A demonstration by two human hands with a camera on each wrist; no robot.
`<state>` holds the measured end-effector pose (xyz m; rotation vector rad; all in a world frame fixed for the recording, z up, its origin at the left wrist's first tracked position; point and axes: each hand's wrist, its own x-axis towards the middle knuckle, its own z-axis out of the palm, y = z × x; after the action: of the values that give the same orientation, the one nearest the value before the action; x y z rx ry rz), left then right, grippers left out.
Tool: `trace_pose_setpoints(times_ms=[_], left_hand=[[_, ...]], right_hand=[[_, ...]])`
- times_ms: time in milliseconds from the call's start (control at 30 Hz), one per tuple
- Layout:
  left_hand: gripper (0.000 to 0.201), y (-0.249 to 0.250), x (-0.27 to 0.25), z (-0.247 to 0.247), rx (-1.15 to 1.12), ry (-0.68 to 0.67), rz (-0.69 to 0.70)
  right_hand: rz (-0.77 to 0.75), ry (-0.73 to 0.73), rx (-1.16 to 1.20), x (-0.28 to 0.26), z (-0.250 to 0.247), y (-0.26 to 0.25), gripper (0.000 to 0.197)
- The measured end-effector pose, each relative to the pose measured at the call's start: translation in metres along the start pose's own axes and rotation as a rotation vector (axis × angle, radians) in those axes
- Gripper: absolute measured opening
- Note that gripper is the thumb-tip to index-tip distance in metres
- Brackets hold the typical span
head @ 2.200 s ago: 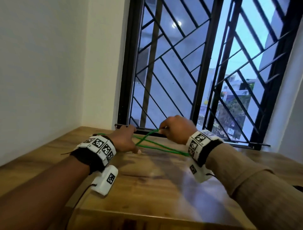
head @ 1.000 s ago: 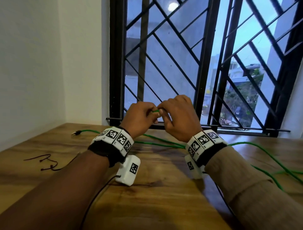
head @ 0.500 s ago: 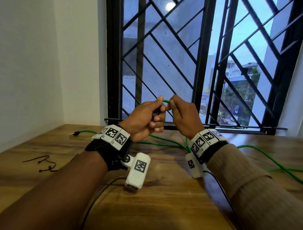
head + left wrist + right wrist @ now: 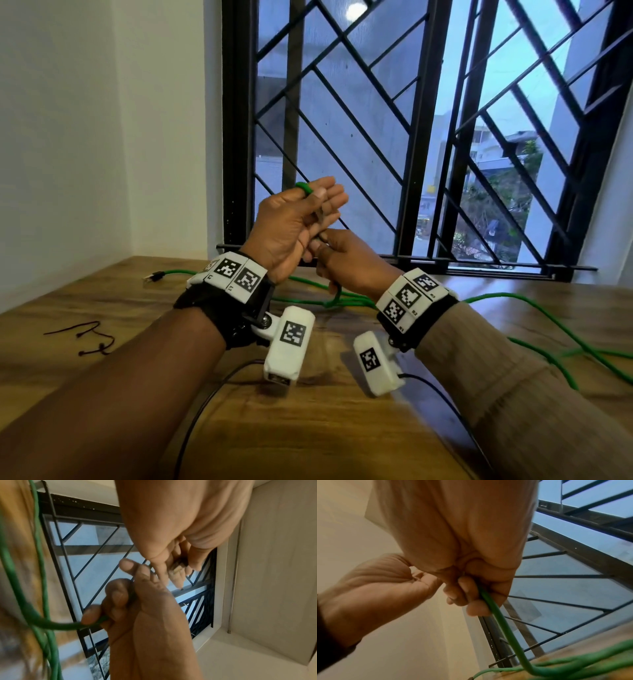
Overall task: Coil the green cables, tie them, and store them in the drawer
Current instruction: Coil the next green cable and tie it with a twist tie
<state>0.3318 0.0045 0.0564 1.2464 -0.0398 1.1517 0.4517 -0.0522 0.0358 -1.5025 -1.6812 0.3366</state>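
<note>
Coiling starts: left hand (image 4: 291, 229) pinches green cable (image 4: 302, 186) end, right hand (image 4: 356, 267) curled round it below that grip; loop next

Glossy wooden table (image 4: 342, 428), smooth green cable (image 4: 495, 609), matt black metal grille (image 4: 421, 137).

From my end this reads as a plain room in a home, not a lab or a workshop. I'm looking down at a wooden table (image 4: 342, 428) with a warm grain, set into a corner of bare white walls (image 4: 85, 120). Right behind it stands a tall window (image 4: 342, 154) fitted with a black metal security grille (image 4: 419, 137) of slanted bars. Through the glass I can make out neighbouring buildings (image 4: 493, 137) and some trees (image 4: 479, 205) under a dusky blue sky, so a built-up residential area lies outside.
</note>
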Motion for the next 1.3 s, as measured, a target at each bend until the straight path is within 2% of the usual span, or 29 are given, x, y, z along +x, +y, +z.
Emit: trace_pose_setpoints(times_ms=[67,167,300,433,533,600,700,833,933,1033,1100,1200,1300], left_hand=[[0.032,0.0,0.005,-0.007,0.14,0.066,0.1],[0.028,0.001,0.009,-0.017,0.453,0.146,0.272],[0.022,-0.002,0.011,-0.024,0.856,0.16,0.414],[0.019,-0.003,0.011,-0.035,1.188,0.058,0.454],[0.02,-0.003,0.013,-0.041,1.348,-0.019,0.409],[0.028,-0.002,0.013,-0.041,1.4,-0.072,0.37],[0.047,-0.001,0.009,-0.036,1.317,-0.132,0.209],[0.077,0.009,0.004,-0.023,1.031,-0.153,-0.139],[0.078,0.02,-0.003,-0.014,0.718,-0.195,-0.315],[0.069,0.025,-0.005,-0.008,0.355,-0.304,-0.382],[0.063,0.028,-0.004,-0.005,0.131,-0.325,-0.378],[0.053,0.033,0.0,-0.007,-0.168,-0.268,-0.319],[0.05,0.032,0.003,-0.009,-0.277,-0.177,-0.232]], right_hand=[[0.008,0.021,-0.067,-0.001,0.0,0.001,0.035],[-0.059,0.134,-0.181,-0.001,0.0,-0.002,0.037],[-0.125,0.296,-0.289,0.001,0.001,-0.004,0.037],[-0.169,0.507,-0.25,0.001,-0.007,-0.003,0.044],[-0.192,0.613,-0.285,0.002,-0.014,-0.002,0.045],[-0.223,0.657,-0.332,0.001,-0.016,-0.001,0.043],[-0.312,0.68,-0.43,-0.002,-0.015,-0.002,0.04],[-0.472,0.684,-0.475,-0.003,-0.015,-0.002,0.026],[-0.52,0.704,-0.375,-0.002,-0.018,0.001,0.028],[-0.522,0.702,-0.307,0.0,-0.017,0.003,0.04],[-0.485,0.686,-0.307,0.001,-0.017,0.004,0.042],[-0.391,0.61,-0.337,0.004,-0.019,0.01,0.04],[-0.313,0.483,-0.428,0.006,-0.014,0.014,0.037]])
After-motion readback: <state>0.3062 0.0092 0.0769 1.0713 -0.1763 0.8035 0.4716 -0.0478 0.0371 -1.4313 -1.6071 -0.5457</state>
